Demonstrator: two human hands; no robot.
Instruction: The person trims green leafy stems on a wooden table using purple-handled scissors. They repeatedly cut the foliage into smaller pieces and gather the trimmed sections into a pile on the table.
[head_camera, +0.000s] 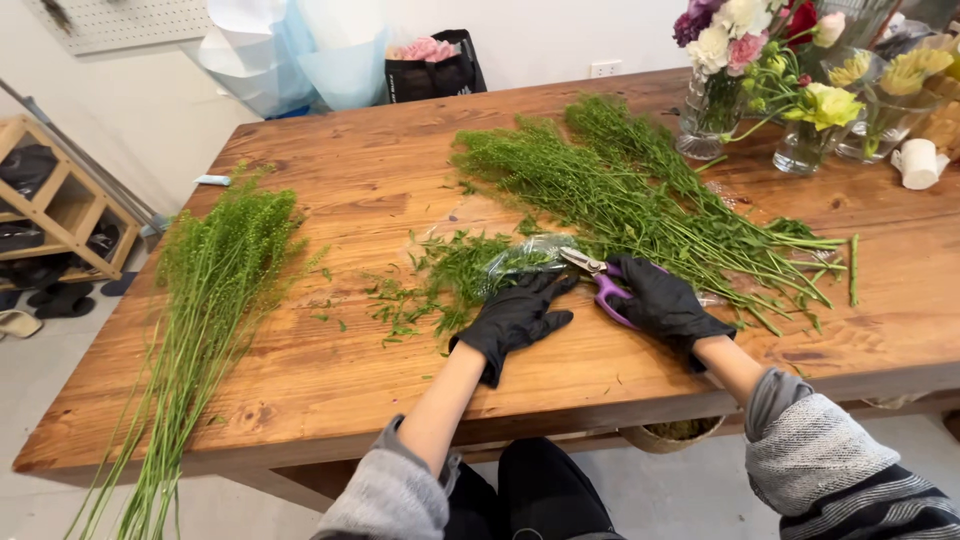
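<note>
At centre frame, on a wooden table (330, 360):

- Right hand (665, 303), black-gloved, closed round the purple handles of a pair of scissors (598, 277); blades slightly parted, tips pointing left.
- Left hand (520, 315), black-gloved, fingers curled loosely over the edge of a crumpled clear plastic wrap (530, 255); whether it pinches or merely presses the wrap cannot be told.
- Plastic wrap: just above the left hand, its right end at the blade tips.
- Green trimmings (440, 285): scattered leaf bits, left of and under the wrap.
- Uncut green stems (620, 195): large sheaf, upper centre to right, cut ends near the right hand.
- Stripped green bundle (215, 290): left of frame, heads up, stalks overhanging the near table edge.
- Glass vases with flowers (715, 110): upper right corner.

Hazards, as judged: blade tips lie close to the left fingertips, so a quick snip may nick the glove; slippery film may slide away from the blades; overhanging stalks at left may slip off the table if nudged.
</note>
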